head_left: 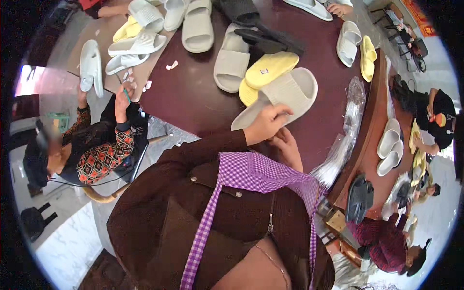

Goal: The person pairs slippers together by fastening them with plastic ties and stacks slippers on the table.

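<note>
A pair of light grey slide slippers [295, 97] lies at the near edge of the dark red table, one partly over the other. My left hand [267, 123] is over the lower slipper with its fingers bent together. Just right of it, my right hand [288, 147] has its fingers curled close to the left fingertips. Whatever is between the fingers is too small or hidden to make out. A pair of yellow slippers [271, 67] sits just beyond the grey pair, touching it. Another grey slipper [232, 65] and black slippers [270, 41] lie farther back.
A bundle of clear plastic strips [345, 133] lies along the table's right side. More grey slippers [197, 29] stand at the far left. At left a co-worker holds a green-handled tool [126, 95] near white scraps. A second table [366, 164] with slippers stands right.
</note>
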Demonstrator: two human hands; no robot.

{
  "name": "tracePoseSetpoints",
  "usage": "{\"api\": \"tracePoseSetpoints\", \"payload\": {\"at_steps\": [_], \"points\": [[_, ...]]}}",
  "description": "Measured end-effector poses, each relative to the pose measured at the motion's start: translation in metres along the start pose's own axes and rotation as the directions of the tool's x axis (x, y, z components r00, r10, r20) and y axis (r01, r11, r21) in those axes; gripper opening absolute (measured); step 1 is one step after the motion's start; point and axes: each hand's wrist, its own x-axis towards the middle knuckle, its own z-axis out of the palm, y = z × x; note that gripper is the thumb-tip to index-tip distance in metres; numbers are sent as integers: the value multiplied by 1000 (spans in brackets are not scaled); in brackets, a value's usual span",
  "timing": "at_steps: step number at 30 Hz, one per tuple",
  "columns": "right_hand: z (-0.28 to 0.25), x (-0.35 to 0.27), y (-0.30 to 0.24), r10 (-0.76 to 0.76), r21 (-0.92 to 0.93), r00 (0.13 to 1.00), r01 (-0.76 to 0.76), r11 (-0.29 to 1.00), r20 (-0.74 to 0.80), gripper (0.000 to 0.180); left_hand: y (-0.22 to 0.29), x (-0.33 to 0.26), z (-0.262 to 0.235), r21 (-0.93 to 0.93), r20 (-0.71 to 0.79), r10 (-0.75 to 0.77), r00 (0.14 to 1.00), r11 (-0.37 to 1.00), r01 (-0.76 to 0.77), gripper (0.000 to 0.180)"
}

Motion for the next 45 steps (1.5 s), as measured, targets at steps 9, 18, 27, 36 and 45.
{"api": "tracePoseSetpoints", "payload": {"at_steps": [9, 18, 27, 36, 45], "points": [[6, 6, 16, 22, -309, 995, 8, 951, 93, 38, 14, 1, -65, 178, -444, 173, 879, 979, -102, 22], [16, 29, 39, 130, -584, 983, -30, 811, 130, 33, -53, -25, -261, 551, -549, 146, 823, 804, 225, 33], [9, 39, 49, 206, -558, 977, -143, 817, 53, 31, 11, 34, -413, 812, -580, 517, 629, 312, 493, 40], [15, 35, 48, 229, -520, 973, -175, 836, 39, 31, 3, 71, -442, 209, -863, -119, 491, 802, 560, 31], [17, 31, 42, 232, -525, 971, -173, 834, 49, 32, 57, 16, -250, 203, -644, 93, 759, 978, 52, 25]]}}
